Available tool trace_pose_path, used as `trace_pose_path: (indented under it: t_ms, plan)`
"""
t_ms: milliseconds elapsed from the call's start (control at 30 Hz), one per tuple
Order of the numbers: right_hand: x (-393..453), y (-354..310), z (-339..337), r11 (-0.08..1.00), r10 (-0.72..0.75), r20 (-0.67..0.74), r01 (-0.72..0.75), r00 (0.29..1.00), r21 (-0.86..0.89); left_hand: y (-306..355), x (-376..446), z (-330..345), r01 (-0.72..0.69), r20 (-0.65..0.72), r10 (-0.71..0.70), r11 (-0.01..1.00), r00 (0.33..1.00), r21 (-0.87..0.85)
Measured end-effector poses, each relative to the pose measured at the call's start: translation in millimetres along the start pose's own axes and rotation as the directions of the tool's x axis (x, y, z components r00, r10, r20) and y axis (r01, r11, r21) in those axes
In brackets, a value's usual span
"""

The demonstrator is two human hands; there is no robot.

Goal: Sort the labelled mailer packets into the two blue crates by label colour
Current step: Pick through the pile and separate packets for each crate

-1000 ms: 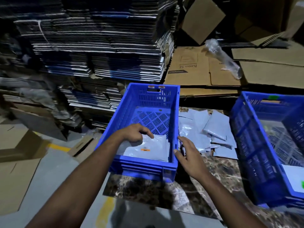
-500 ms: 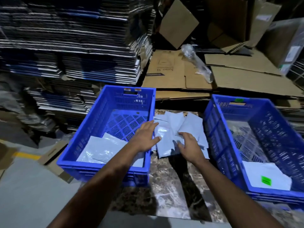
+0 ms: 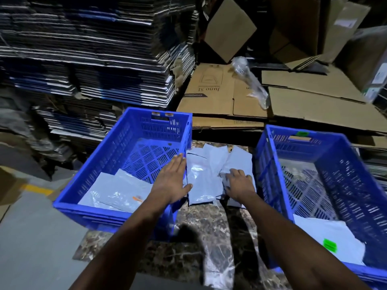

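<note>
Two blue crates stand on the marble tabletop [image 3: 201, 243], a packet pile [image 3: 206, 176] between them. Left hand [image 3: 171, 181] hovers flat at the left crate [image 3: 117, 164] rim, fingers straight and together. Right hand [image 3: 238, 185] rests on the pile, fingers curled into the packets. Right crate [image 3: 345, 208] holds a green-labelled packet [image 3: 333, 237].

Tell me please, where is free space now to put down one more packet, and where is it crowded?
Free: the far grid floor of the left crate, beyond its packets; the middle floor of the right crate, beyond the green-label packet; the marble top nearer than the pile. Crowded: the loose pile between the crates, where both hands are.
</note>
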State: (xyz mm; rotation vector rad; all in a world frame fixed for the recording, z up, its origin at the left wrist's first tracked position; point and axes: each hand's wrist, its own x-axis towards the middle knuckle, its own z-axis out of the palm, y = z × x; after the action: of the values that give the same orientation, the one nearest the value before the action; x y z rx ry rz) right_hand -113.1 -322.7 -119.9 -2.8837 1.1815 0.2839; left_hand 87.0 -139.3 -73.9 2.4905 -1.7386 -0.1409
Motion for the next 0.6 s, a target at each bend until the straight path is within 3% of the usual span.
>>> trace_pose_path:
  t_ms: [100,167,233,300,400,467,533,600]
  plan:
    - [-5.6,6.3,-12.0,0.989,0.000,-0.237,0.034,0.972,0.141,1.0,-0.4,-2.3,0.000,0.004,-0.001,1.000,1.000,0.020]
    - [-14.7,8.6,-30.3,0.941,0.002,-0.466,0.156,0.885,0.301,2.0,-2.1,-3.2,-0.001,0.004,0.001,0.999,1.000,0.034]
    - [-28.0,10.1,-57.5,0.812,0.078,-0.594,0.294,0.801,0.503,2.4,-4.8,-5.2,0.003,-0.006,-0.003,0.999,1.000,0.040]
    - [-43.6,15.4,-85.6,0.697,0.130,-0.626,0.378,0.769,0.610,3.2,-8.8,-10.7,0.000,-0.055,-0.001,1.000,0.998,-0.012]
    - [-70.0,26.5,-120.3,0.526,0.083,-0.573,0.452,0.816,0.720,9.9,-18.1,-24.8,-0.079,-0.204,0.029,0.968,0.978,-0.239]
    - [-86.2,30.0,-136.5,0.403,0.025,-0.519,0.466,0.855,0.788,22.1,-23.4,-38.0,-0.119,-0.180,0.028,0.847,0.983,-0.518]
    - [-96.4,27.9,-146.0,0.316,0.005,-0.467,0.442,0.884,0.839,37.7,-27.8,-55.2,-0.079,-0.042,0.077,0.572,0.996,-0.817]
    - [-102.6,20.8,-147.1,0.272,0.069,-0.458,0.425,0.886,0.863,50.9,-34.9,-67.2,-0.001,0.042,0.169,0.249,0.985,-0.969]
